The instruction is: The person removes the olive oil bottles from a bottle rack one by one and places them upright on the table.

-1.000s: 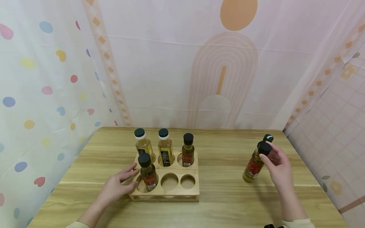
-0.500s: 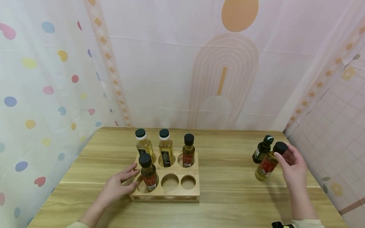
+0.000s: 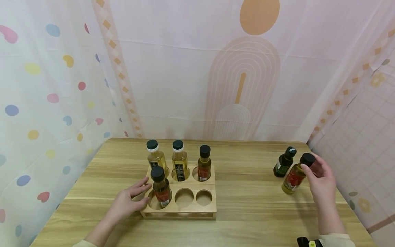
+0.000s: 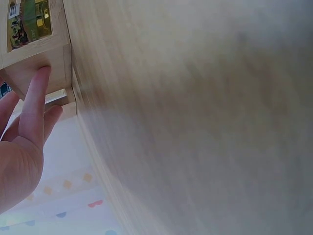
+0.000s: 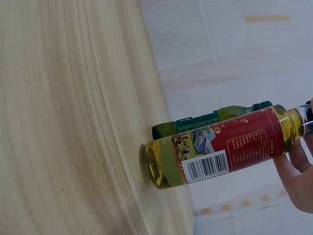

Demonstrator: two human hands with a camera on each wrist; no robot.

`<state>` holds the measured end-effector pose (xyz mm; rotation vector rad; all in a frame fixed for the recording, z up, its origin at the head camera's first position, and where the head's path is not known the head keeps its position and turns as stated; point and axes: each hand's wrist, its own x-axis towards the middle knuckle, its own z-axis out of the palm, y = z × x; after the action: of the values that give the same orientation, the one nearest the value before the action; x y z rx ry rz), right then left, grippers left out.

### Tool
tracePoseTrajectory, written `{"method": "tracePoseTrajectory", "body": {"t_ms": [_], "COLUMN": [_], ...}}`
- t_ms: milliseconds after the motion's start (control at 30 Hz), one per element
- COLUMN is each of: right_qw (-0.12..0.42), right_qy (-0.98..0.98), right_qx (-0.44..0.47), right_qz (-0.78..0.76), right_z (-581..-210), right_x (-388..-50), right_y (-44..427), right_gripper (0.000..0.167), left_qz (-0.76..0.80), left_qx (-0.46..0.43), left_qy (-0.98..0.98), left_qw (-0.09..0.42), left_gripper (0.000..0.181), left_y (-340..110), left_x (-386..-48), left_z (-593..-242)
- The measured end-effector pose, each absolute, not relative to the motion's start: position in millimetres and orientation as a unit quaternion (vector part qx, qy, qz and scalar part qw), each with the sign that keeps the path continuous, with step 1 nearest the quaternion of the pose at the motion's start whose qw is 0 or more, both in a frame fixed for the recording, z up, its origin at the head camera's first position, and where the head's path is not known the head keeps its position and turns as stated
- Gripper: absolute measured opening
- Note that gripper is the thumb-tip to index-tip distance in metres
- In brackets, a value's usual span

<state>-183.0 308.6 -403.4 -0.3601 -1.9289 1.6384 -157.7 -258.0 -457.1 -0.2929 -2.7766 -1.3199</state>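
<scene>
My right hand [image 3: 323,181] pinches the capped neck of an oil bottle with a red label [image 3: 294,177] at the table's right. In the right wrist view, yellow oil and a barcode show on that bottle [image 5: 244,139]; its base is on or very near the tabletop. Just behind it stands a smaller dark green bottle [image 3: 282,166]. The fingers of my left hand [image 3: 128,201] touch the left side of a two-step wooden rack [image 3: 194,207]. Close by, a red-labelled bottle [image 3: 162,192] sits in the rack's front left hole.
On the rack's back step stand two pale oil bottles, one at left [image 3: 156,158] and one in the middle [image 3: 179,163], plus a red-labelled bottle [image 3: 203,166] at right. Two front holes hold no bottle. Wooden tabletop [image 3: 240,192] lies between rack and right-hand bottles. Curtains [image 3: 172,85] rise behind.
My right hand has moved right with the red-labelled bottle, uncovering the dark green bottle behind it. The left hand stays at the rack.
</scene>
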Motion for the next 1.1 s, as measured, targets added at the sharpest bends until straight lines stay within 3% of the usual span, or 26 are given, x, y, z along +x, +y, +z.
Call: {"method": "tracePoseTrajectory", "body": {"t_ms": [1100], "right_qw": [0.291], "right_qy": [-0.727], "right_qx": [-0.137], "right_qz": [0.607], "right_z": [-406.5], "right_x": [-188.6], "right_y": [308.8], "right_gripper": [0.044], "left_qz": [-0.419], "left_qx": [-0.100], "left_qy": [-0.902], "left_qw": [0.036], "left_gripper": [0.045], "left_y": [-260.5], "left_x": [-158.7], "left_z": [-463.3]}}
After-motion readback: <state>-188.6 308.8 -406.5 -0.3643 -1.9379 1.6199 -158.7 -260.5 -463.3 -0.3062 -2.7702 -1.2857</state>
